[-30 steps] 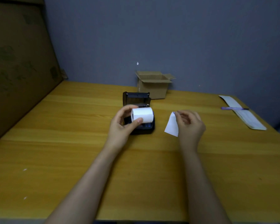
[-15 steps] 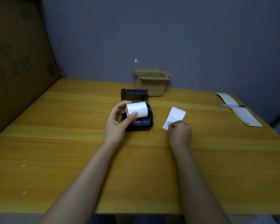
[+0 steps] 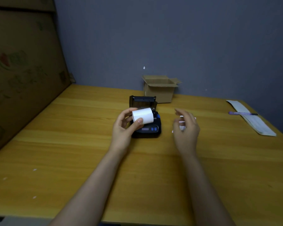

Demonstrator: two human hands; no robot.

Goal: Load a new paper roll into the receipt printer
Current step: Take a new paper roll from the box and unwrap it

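A small black receipt printer [image 3: 149, 130] sits mid-table with its lid [image 3: 142, 101] standing open at the back. My left hand [image 3: 123, 128] grips a white paper roll [image 3: 143, 115] just above the printer's open bay. My right hand [image 3: 185, 128] hovers to the right of the printer, fingers spread and blurred, holding nothing. A white paper scrap [image 3: 181, 127] lies on the table under that hand, mostly hidden by it.
An open cardboard box [image 3: 159, 89] stands behind the printer against the grey wall. A long paper strip [image 3: 252, 119] with a purple pen [image 3: 243, 113] lies at the right edge of the wooden table [image 3: 72, 152]. A large cardboard sheet [image 3: 23, 70] leans at the left.
My right hand has let go of the paper scrap on the table and lifted with fingers spread. My left hand keeps the roll over the printer.
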